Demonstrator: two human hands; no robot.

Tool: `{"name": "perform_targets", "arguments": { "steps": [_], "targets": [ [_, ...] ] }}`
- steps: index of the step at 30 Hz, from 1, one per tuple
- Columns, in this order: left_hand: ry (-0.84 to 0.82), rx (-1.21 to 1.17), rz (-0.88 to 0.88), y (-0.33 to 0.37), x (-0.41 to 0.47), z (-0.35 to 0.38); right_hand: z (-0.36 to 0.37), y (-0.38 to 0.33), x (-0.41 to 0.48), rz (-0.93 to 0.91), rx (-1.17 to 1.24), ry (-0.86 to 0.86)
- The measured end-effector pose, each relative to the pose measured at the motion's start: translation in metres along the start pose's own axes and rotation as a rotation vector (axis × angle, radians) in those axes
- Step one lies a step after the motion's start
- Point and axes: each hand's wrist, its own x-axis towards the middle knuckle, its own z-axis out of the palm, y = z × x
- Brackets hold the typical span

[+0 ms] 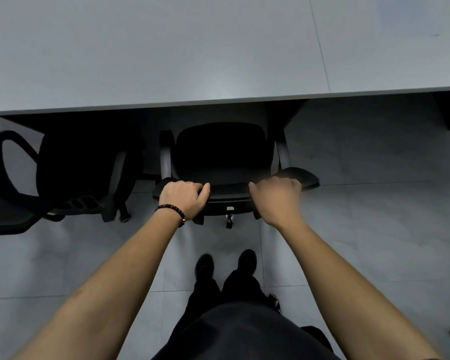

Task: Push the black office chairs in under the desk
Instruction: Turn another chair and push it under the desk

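Hands on chair back, desk edge straight ahead.

Left hand point(185, 197) and right hand point(277, 197) both lay curled over the top of the backrest of the middle chair point(224, 157), one toward each end, fingers folded down over its far side; both held the backrest, neither nearer than the other. Seat lay directly beyond the grip, toward the desk point(166, 61), its front about level with the desk's near edge, not yet under. Backrest ran left to right, roughly parallel to that edge, so a push would likely go straight, away from the body. Chairs counted: two black ones, the held one and a second chair point(83, 165) to its left, turned askew, seat likewise short of tucked. Bracelet point(172, 209) on left wrist. Two shoes near, behind the held chair.
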Motion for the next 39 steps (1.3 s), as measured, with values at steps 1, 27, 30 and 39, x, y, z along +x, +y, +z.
{"name": "perform_targets", "arguments": {
  "steps": [1,27,30,39],
  "targets": [
    [0.002,0.001,0.000,0.000,-0.003,0.001,0.002,0.000,-0.003,0.005,0.009,0.006],
    [0.290,-0.691,-0.211,-0.010,-0.138,-0.049,-0.034,0.005,-0.144,0.252,0.812,0.122],
    [0.201,-0.624,-0.062,-0.026,-0.139,-0.060,-0.039,-0.012,-0.172,0.362,0.872,0.156],
    [-0.153,-0.825,0.443,-0.044,-0.111,-0.072,-0.028,-0.113,-0.240,0.770,0.944,0.515]
  ]
}}
